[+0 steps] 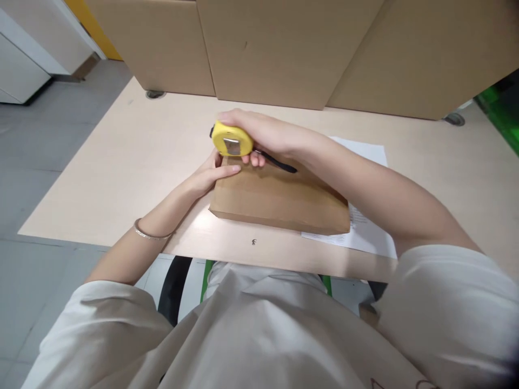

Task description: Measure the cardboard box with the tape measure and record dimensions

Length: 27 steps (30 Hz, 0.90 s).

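A: Where do we have the round yellow plastic tape measure (232, 139) with the black strap (281, 163)?

B: At the far left corner of the flat brown cardboard box (279, 194), inside our right hand (263, 131), which is closed around it

A: How will it handle?

B: We suppose dense, with a hard shell; by its sides we can hold it well

A: And our left hand (211, 174)?

B: Its thumb rests on the box's left end; the fingers are partly hidden, so we cannot tell its grip. We judge the box light, stiff, best held by edges. Partly under its right side lies white printed paper (371, 237), on the pale table (101, 178)
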Each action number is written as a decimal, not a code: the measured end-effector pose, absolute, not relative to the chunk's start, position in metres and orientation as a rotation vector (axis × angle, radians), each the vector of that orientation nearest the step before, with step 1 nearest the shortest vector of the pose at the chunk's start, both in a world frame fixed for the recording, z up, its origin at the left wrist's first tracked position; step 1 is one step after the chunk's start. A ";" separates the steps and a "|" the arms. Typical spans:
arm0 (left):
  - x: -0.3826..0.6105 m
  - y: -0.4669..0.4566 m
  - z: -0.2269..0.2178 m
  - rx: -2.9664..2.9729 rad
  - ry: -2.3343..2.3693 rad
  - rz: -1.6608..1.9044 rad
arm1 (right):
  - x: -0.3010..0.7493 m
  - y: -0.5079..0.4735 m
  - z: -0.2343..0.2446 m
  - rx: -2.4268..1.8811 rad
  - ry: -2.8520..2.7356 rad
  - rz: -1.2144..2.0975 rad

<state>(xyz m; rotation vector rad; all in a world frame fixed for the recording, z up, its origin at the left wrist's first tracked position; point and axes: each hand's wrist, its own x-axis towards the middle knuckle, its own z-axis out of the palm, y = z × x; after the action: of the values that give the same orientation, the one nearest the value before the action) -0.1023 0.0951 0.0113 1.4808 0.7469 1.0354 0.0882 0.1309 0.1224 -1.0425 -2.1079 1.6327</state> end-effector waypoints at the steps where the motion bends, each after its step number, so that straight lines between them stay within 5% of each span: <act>1: -0.101 0.095 0.014 1.501 0.701 1.025 | 0.077 0.136 0.120 -1.091 -2.162 1.599; 27: -0.100 0.093 0.014 1.208 1.041 1.080 | 0.232 0.130 0.129 -1.232 -2.055 1.471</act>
<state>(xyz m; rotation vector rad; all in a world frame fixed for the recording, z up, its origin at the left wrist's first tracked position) -0.0996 0.0930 0.0139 1.2081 1.0409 1.0801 0.2321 0.1301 0.1286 -1.2316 -2.0546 1.4714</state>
